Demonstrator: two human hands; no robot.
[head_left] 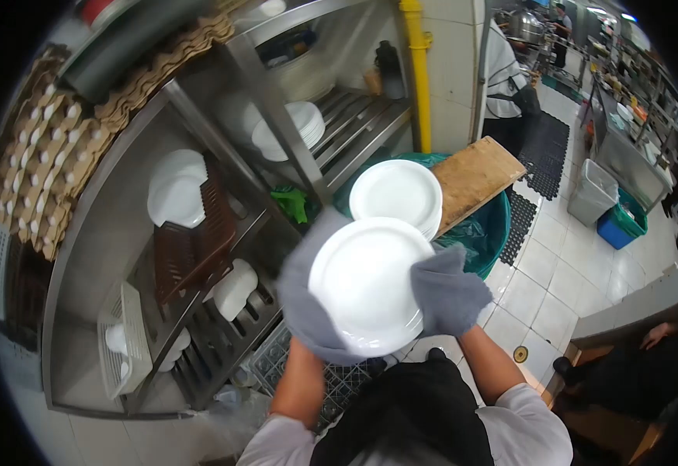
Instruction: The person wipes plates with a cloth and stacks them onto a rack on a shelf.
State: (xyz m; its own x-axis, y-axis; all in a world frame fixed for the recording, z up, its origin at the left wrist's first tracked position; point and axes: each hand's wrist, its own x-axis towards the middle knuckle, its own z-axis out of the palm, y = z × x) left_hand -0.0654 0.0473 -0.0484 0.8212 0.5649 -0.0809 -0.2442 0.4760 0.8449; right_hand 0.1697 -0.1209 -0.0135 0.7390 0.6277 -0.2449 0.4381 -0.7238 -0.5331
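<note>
A stack of white plates [371,279] is held up in front of my body, between both hands. A grey cloth covers my left hand [308,311] at the stack's left edge; the fingers are hidden under it. At the right edge my right hand [451,299] is wrapped in grey cloth too, its fingers also covered. Just beyond, a second stack of white plates [395,196] rests beside a wooden board [475,182], over a large green bin [498,233] with a liner.
Metal shelving [114,264] on the left holds more plates [288,130] and a brown dish rack [195,241]. Egg trays [48,155] stand at the far left. A yellow pipe [415,78] runs up the wall. People [634,388] are at the right and farther back.
</note>
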